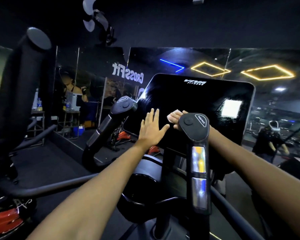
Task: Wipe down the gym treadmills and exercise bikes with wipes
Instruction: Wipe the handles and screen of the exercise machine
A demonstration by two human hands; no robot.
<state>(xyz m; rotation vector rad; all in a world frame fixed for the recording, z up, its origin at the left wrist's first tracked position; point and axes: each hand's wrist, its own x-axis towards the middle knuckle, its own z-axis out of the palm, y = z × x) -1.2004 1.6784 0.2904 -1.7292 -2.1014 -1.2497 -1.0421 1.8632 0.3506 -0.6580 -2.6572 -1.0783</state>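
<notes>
We press our flat left hand [152, 126] against the console screen [194, 108] to steady it while our right hand [176, 118], half hidden behind the handle [196, 132], clutches the wipe [171, 117].

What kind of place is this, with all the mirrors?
A gym, almost certainly: an exercise machine's console screen and resistance handle fill the foreground, a mirrored CrossFit sign hangs behind, and red bikes stand nearby.

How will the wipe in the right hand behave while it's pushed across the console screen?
Probably floppy: the wipe sits bunched in the right hand. Likely light. It should glide easily, since the screen looks glossy.
</notes>
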